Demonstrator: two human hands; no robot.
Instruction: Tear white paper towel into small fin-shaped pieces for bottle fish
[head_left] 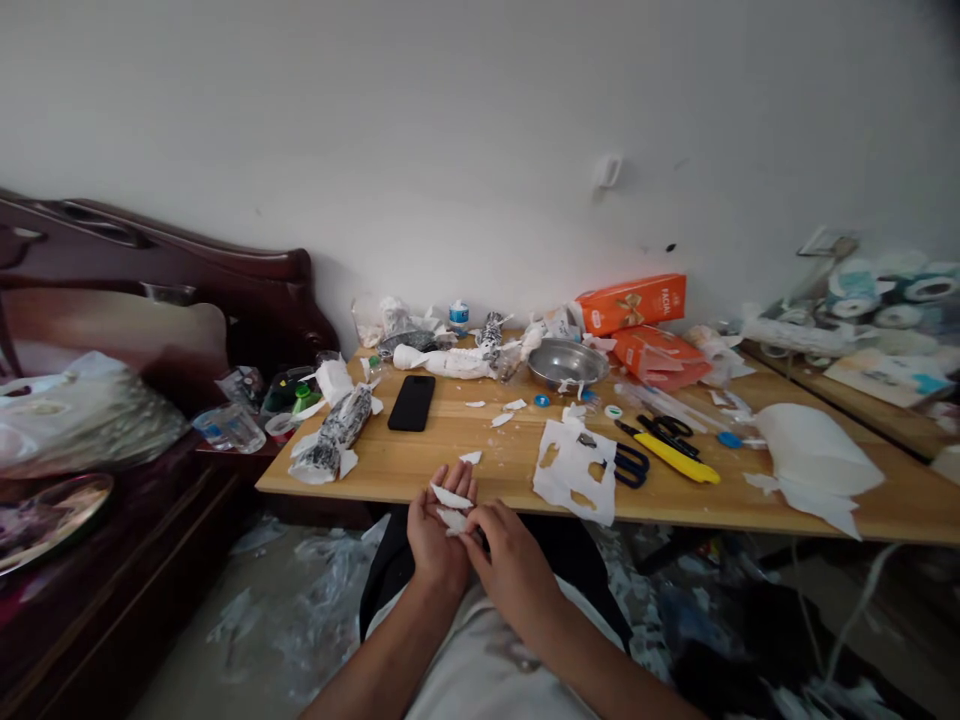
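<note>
They wear a white shirt (480,672), black trousers (384,575).

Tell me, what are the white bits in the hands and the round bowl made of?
White bits: probably paper or tissue; thin, matte, with ragged torn edges. Round bowl: looks like metal, likely steel; grey and shiny, with light glinting inside.

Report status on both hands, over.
Left hand open, paper scraps on palm. Right hand pinching the lower one. Cluttered table close ahead.
</note>
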